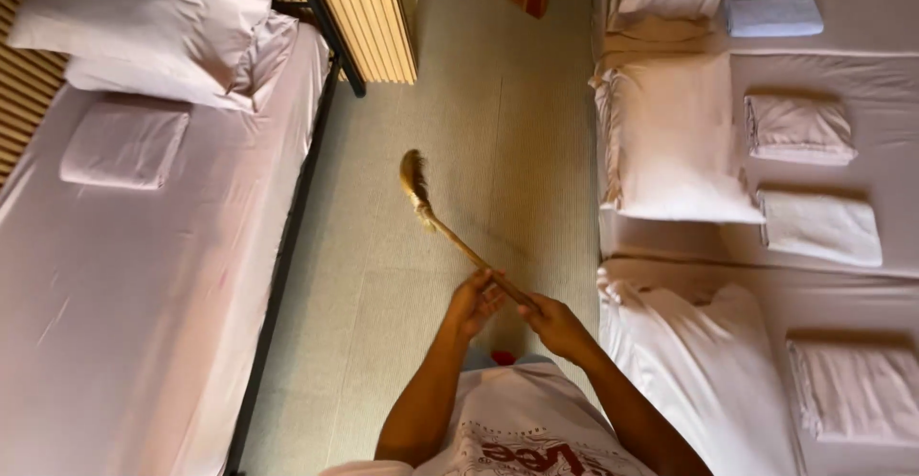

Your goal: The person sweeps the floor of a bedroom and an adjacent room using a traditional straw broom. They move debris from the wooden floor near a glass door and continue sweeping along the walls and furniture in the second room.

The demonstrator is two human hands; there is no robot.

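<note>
1. Left hand is closing its grip around the broom handle.
2. Right hand is gripping the handle's near end, fingers wrapped shut.
3. The broom is angling out over the floor, bristles pointing away, between the left bed and the pillows on the right.

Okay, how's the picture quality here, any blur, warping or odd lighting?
Head view: soft, warm, even light with no glare; wide-lens warping bows the bed edges; the broom looks slightly smeared, its head blurred; left hand and right hand are reasonably sharp.
</note>
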